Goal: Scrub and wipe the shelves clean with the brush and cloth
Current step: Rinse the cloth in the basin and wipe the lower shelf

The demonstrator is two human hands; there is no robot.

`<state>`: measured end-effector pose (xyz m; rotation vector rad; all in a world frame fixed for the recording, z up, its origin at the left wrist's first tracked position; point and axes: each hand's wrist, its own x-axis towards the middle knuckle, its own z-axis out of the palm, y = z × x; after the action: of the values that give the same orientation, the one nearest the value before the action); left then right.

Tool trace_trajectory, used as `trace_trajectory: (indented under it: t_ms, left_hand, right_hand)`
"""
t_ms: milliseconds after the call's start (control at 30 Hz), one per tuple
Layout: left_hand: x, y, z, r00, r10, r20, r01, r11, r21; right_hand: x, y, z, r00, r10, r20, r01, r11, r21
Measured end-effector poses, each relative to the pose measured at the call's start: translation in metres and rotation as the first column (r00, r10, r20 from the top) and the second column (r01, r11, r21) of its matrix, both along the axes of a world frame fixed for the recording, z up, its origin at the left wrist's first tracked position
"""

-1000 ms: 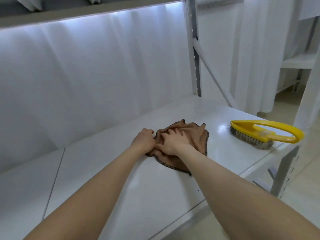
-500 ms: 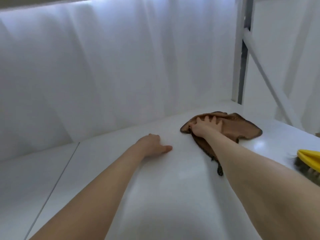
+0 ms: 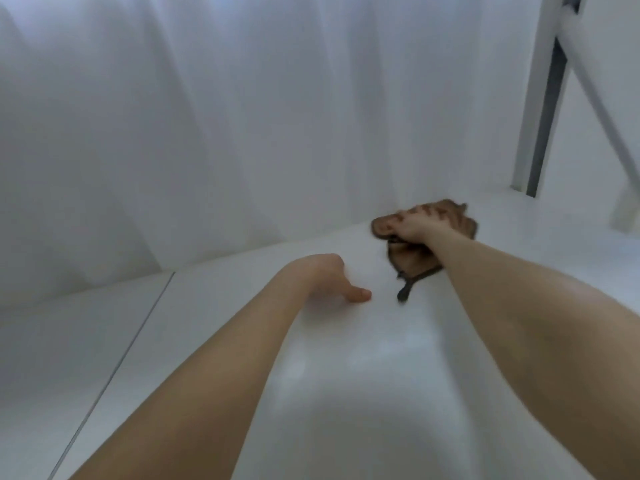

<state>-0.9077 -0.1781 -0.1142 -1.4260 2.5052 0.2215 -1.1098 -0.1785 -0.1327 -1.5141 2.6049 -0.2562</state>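
Brown cloth [image 3: 462, 224], tail toward viewer, under spread fingers [image 3: 425, 212] of right hand [image 3: 414, 231]; left hand [image 3: 325, 276] flat on shelf [image 3: 346, 382].

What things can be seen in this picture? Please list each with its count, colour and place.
brown fabric cleaning cloth: one, brown with a dark edge, bunched at the back of the shelf, close to the curtain
glossy white shelf board: one surface with a seam on its left part, white, fills the lower picture
white pleated curtain: one, white, hangs behind the shelf
pale metal upright post: one, grey-white, top right corner
left hand: one, rests on the shelf board left of the cloth, apart from it, thumb pointing right
right hand: one, lies on top of the cloth
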Motion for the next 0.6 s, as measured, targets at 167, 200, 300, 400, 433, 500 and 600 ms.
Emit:
trace_trajectory:
  t_ms: [167, 200, 300, 400, 433, 500, 600]
  left_hand:
    - [0.000, 0.000, -0.001, 0.999, 0.025, -0.042, -0.024, 1.000, 0.019]
    - [-0.001, 0.002, -0.001, 0.997, 0.027, -0.068, -0.026, 1.000, 0.013]
    - [0.001, 0.005, -0.006, 0.976, 0.067, -0.207, -0.062, 0.998, 0.029]
    - [0.009, 0.020, -0.011, 0.862, 0.128, -0.491, -0.076, 0.989, 0.124]
    - [0.013, 0.026, -0.014, 0.779, 0.128, -0.613, -0.092, 0.992, 0.090]
    - [0.017, 0.046, -0.022, 0.710, -0.017, -0.704, -0.069, 0.993, -0.093]
    - [0.007, 0.069, -0.028, 0.742, -0.164, -0.650, 0.032, 0.977, -0.210]
  right_hand:
    - [-0.027, 0.040, -0.008, 0.979, -0.185, 0.089, 0.179, 0.981, 0.077]
    - [-0.020, 0.048, -0.008, 0.984, -0.162, 0.075, 0.157, 0.985, 0.075]
    - [0.020, 0.064, -0.011, 0.999, -0.006, 0.044, 0.002, 0.996, 0.089]
    - [0.071, 0.085, -0.015, 0.985, 0.168, 0.040, -0.171, 0.979, 0.111]
    - [0.086, 0.094, -0.015, 0.975, 0.218, 0.039, -0.222, 0.969, 0.113]
    - [0.111, 0.118, -0.015, 0.957, 0.283, 0.069, -0.290, 0.950, 0.119]
    - [0.124, 0.154, -0.002, 0.913, 0.263, 0.313, -0.277, 0.961, 0.001]
